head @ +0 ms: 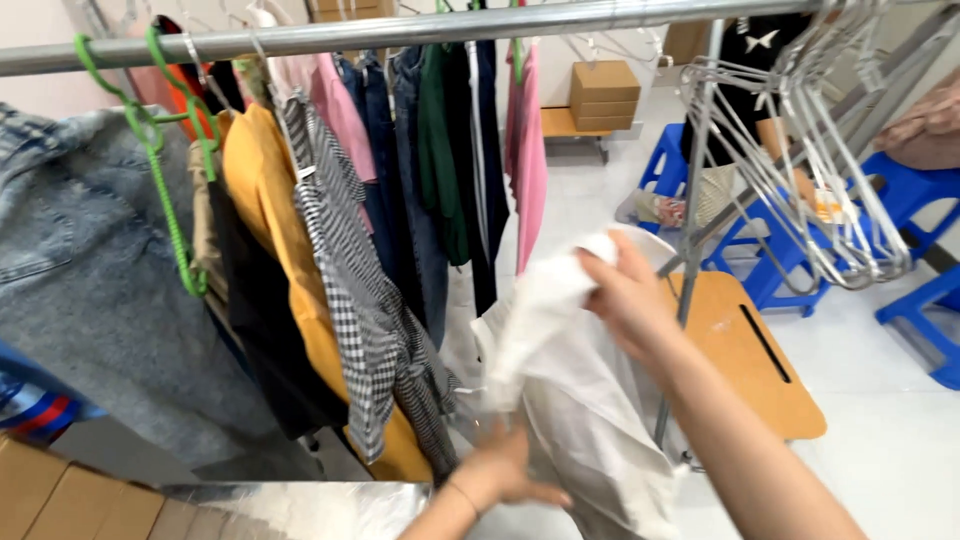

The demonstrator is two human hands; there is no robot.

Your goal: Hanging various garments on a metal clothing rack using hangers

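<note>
A: Bottom centre first. Left hand [497, 470], thin band at the wrist, fingers pinched into the lower folds of a white garment [575, 400]. Closed on the cloth, as far as the blur allows.

B: And the other?

A: Right hand [622, 295], mid-frame, fist closed round the top of the same garment, bunched near what may be a collar. The cloth hangs between both hands, centre of frame, under the metal rail [420, 30].

B: Step?

A: My reading: sorting out the shirt's top end, judging by the raised grip. Next move likely calls for finding the shoulders and keeping the cloth untwisted.

B: Surroundings?

A: Left of the hands, a checked shirt [365, 300] over a mustard top [270, 200]; far left, a denim jacket [90, 280] on a green hanger [165, 150]. Upper right, a cluster of bare wire hangers [810, 150]. Behind, a wooden board [745, 350], blue stools [915, 200], stacked boxes [603, 95].
</note>
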